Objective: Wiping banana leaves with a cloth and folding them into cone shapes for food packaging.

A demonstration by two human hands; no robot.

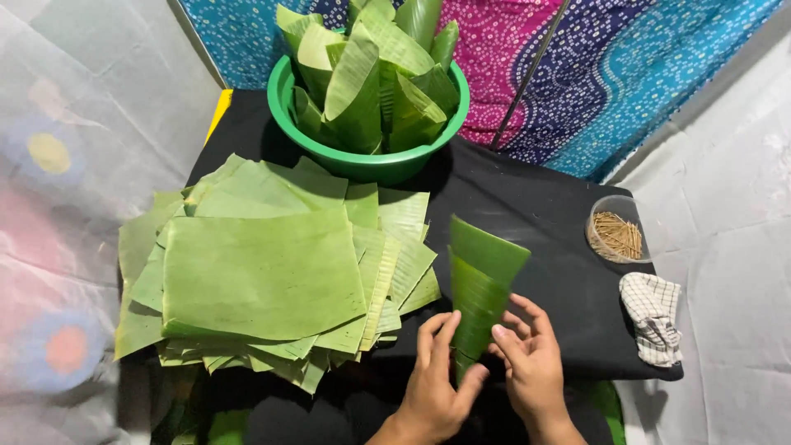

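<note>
1. The left hand (pixel 435 375) and right hand (pixel 531 363) close their fingers around a rolled banana-leaf cone (pixel 478 288), upright at the near right.
2. A stack of flat banana leaves (pixel 264 272) lies left on the black bench (pixel 535 206).
3. A green basin (pixel 362 165) of cones stands far.

Cut off at the six o'clock edge: both forearms, so only the left hand (pixel 432 379) and right hand (pixel 531 367) show. Hidden behind those hands: the narrow tip of the rolled banana-leaf cone (pixel 478 292). Buried under the top sheet: most of the stack of cut banana leaves (pixel 264 272), count impossible to tell. Clipped at twelve o'clock: tips of the leaf cones in the green basin (pixel 362 165). Too small to tell apart: thin sticks in the clear bowl (pixel 614 235) at three o'clock.
</note>
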